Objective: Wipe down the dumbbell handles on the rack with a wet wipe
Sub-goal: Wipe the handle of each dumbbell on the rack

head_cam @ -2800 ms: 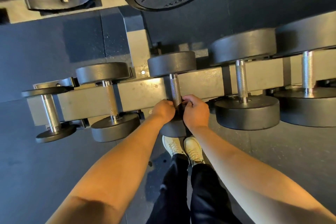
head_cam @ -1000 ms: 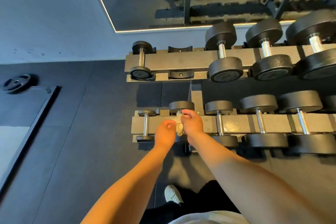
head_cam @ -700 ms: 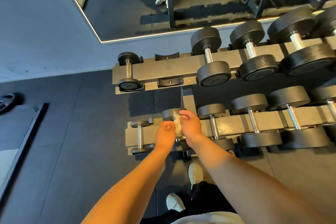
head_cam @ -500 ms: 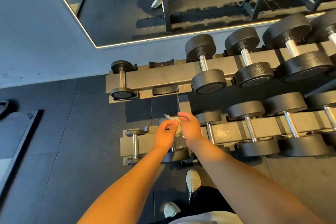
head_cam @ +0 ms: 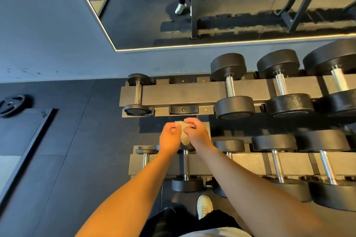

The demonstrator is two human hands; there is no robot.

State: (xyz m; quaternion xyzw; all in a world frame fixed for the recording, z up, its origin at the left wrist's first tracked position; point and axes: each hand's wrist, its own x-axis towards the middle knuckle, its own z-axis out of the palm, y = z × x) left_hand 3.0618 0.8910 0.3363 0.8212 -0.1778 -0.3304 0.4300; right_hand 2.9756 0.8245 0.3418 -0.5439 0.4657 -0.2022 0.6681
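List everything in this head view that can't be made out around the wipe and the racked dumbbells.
- Head view: most of the wet wipe is covered by the left hand and right hand holding it.
- Far head of the second lower dumbbell: mostly hidden by the hands.
- Handle and near head of the third lower dumbbell: mostly behind the right forearm.
- The upper-right dumbbell: cut by the right edge.
- The weight markings: too small.

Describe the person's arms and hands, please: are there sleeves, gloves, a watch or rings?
Both arms are bare along all that shows: no sleeve on the left arm or the right arm. The left hand and right hand wear no gloves. No watch, bracelet or ring is visible.
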